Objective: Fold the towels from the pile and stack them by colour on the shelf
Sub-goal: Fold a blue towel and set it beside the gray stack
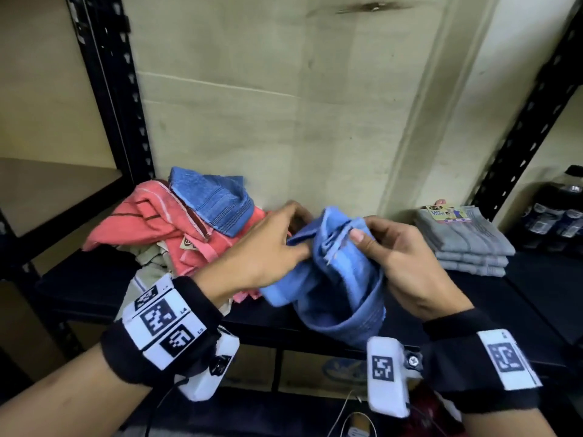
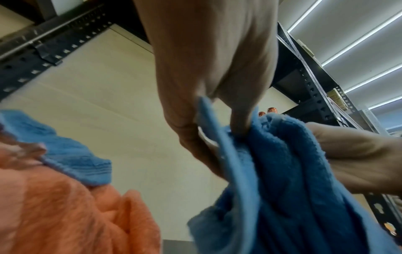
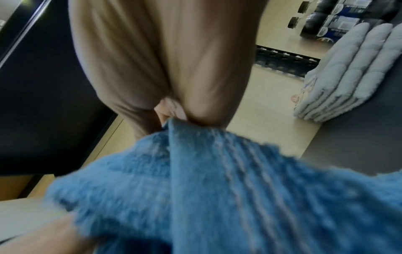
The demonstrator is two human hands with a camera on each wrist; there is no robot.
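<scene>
you had your left hand (image 1: 268, 247) and right hand (image 1: 407, 266) each pinching the bunched light blue towel (image 1: 337, 279) above the shelf (image 1: 473, 298), where mismatched corners risked a crooked fold.

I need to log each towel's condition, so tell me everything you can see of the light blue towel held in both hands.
The light blue towel is soft terry cloth with a smooth woven band and rows of stitching near one hem. It is crumpled and bunched, not yet folded, hanging in loose folds above the front of the dark shelf. The left hand pinches its edge and the right hand grips the gathered top. It hangs just right of the pile.
</scene>
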